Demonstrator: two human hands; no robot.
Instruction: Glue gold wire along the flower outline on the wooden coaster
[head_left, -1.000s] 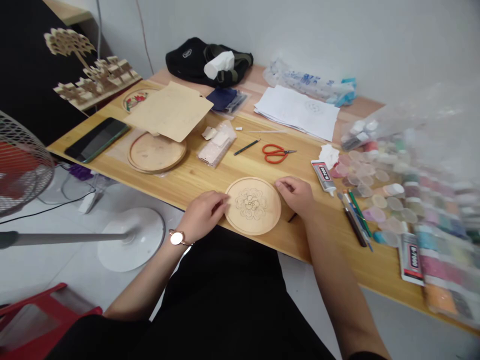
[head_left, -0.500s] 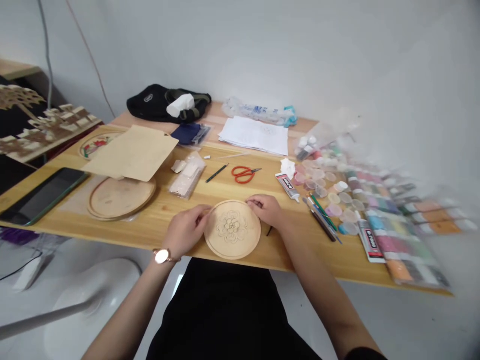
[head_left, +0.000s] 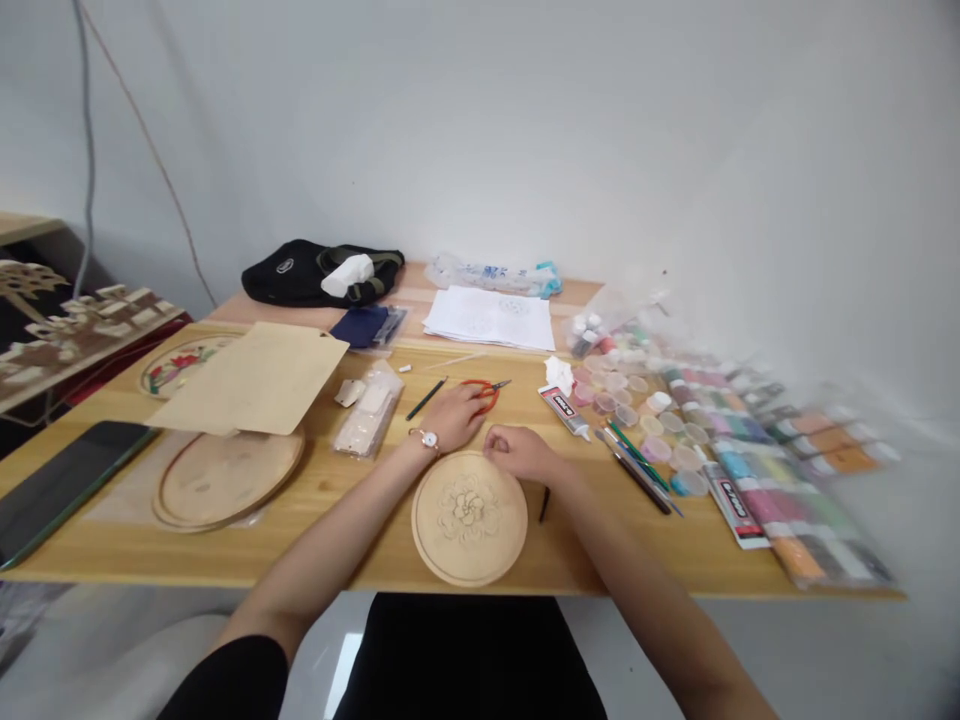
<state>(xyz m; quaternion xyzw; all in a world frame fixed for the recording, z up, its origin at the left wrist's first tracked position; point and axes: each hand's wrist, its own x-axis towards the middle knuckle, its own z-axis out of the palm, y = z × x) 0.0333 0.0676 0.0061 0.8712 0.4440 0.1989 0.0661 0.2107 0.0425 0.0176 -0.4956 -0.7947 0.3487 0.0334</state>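
Note:
A round wooden plaque [head_left: 469, 550] with a raised rim and a layered flower outline at its middle lies flat near the table's front edge. Beyond it, my left hand [head_left: 456, 415], with a watch on the wrist, has its fingers closed over the orange handles of the scissors [head_left: 491, 395], whose blades point right. My right hand [head_left: 521, 452] is closed at the plaque's upper right rim, fingers curled together; whatever they hold is too small or hidden to make out. A thin dark stick [head_left: 545, 504] lies beside the right forearm.
Left of my hands are a pencil [head_left: 426, 398], a clear packet [head_left: 369, 410], a second round board [head_left: 229, 480] under a tan sheet [head_left: 255, 380], and a phone [head_left: 71, 480]. To the right lie a glue tube [head_left: 564, 412], brushes [head_left: 637, 470], small cups [head_left: 652, 445] and paint bags [head_left: 795, 510].
My left hand has left the plaque's rim and reached forward to the scissors. My right hand stays by the rim with its fingers more curled. The view has tilted up.

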